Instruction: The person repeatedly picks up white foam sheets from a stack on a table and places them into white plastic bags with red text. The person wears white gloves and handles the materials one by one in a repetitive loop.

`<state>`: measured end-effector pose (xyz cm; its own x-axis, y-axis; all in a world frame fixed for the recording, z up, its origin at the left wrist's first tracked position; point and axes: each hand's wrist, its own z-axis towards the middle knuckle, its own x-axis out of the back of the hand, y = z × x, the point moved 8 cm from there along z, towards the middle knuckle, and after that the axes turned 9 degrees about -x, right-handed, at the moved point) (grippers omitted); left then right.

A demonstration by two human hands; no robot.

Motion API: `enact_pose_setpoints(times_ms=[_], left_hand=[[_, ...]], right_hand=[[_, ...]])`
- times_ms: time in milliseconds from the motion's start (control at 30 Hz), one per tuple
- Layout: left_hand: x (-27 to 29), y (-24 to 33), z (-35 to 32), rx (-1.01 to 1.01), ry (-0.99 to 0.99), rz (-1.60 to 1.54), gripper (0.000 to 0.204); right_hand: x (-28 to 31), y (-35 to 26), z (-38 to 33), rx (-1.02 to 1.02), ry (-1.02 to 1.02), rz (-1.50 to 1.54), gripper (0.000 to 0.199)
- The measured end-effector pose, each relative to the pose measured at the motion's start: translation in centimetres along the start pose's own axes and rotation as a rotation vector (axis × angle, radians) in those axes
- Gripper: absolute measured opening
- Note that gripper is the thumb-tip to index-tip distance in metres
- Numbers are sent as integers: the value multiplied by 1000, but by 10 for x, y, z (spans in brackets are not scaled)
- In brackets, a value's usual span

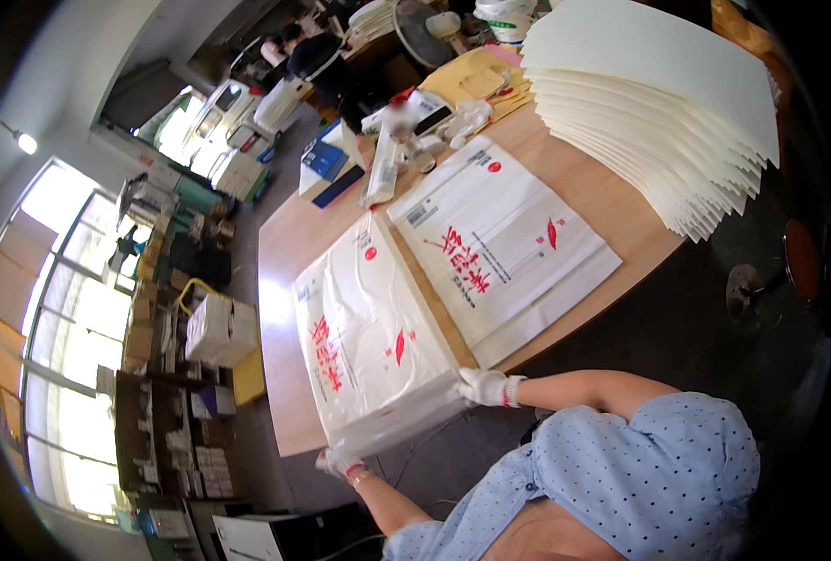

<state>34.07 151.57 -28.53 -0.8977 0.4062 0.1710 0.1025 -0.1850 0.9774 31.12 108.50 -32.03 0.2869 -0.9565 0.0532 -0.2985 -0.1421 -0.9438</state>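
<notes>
A thick white plastic bag [364, 327] with red and black print lies at the near left of the table, filled out into a block shape. Its near end hangs at the table's edge. My left hand [342, 464], in a white glove, holds that end's left corner. At the right corner my right hand [487, 386], also gloved in white, is closed on the bag's edge. Just right of the filled bag, a flat stack of similar printed bags [504, 243] lies on the wooden table [280, 280]. What fills the bag is hidden.
A tall fanned stack of cream-white sheets [649, 122] stands at the table's right. Blue boxes [326, 161], clear plastic wrap [382, 168] and yellow envelopes [476, 79] lie at the far end. A round stool [799, 265] is at the right; a white bundle [221, 329] stands left.
</notes>
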Motion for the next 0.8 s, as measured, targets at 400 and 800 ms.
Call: enact_pose_setpoints(times_ms=[400,800], left_hand=[[-243,103,-511,-1079,-1425,186,19],[-298,95,-507,-762,-1753,473,35]], right_hand=[[171,109,-182,-473,306,113,28],[203,104,-104,-244,142,904,30]])
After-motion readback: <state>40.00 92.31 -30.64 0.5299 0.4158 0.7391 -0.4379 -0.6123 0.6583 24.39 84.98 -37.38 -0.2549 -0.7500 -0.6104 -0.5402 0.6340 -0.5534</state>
